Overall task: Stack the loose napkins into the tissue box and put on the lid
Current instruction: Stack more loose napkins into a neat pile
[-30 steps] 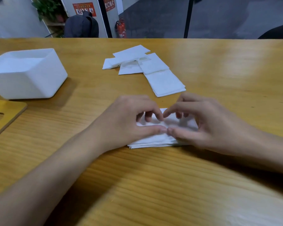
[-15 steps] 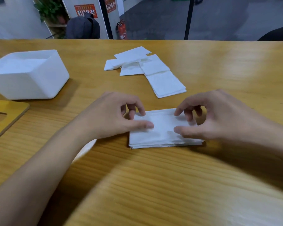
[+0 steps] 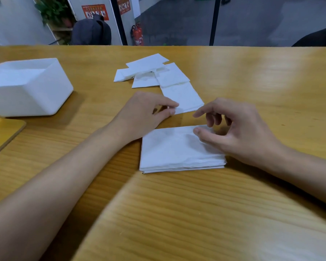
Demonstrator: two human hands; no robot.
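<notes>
A neat stack of white napkins [image 3: 175,153] lies on the wooden table in front of me. My right hand [image 3: 241,129] hovers over the stack's right end with fingers loosely curled, its thumb resting on the top sheet. My left hand [image 3: 143,115] has reached past the stack, and its thumb and forefinger pinch the near corner of the closest loose napkin [image 3: 183,97]. Several more loose napkins [image 3: 151,70] lie overlapped behind it. The white tissue box [image 3: 36,98] stands open at the left. Its wooden lid [image 3: 6,132] lies flat at the left edge, partly cut off.
The table's far edge [image 3: 196,46] runs just behind the loose napkins. Beyond it are a dark backpack [image 3: 91,31], a red fire extinguisher [image 3: 137,34] and a potted plant. Bare tabletop stretches to the right and toward me.
Both hands have let go of the stack's middle. My left hand moved forward to the nearest loose napkin, while my right hand drew back to the stack's right end.
</notes>
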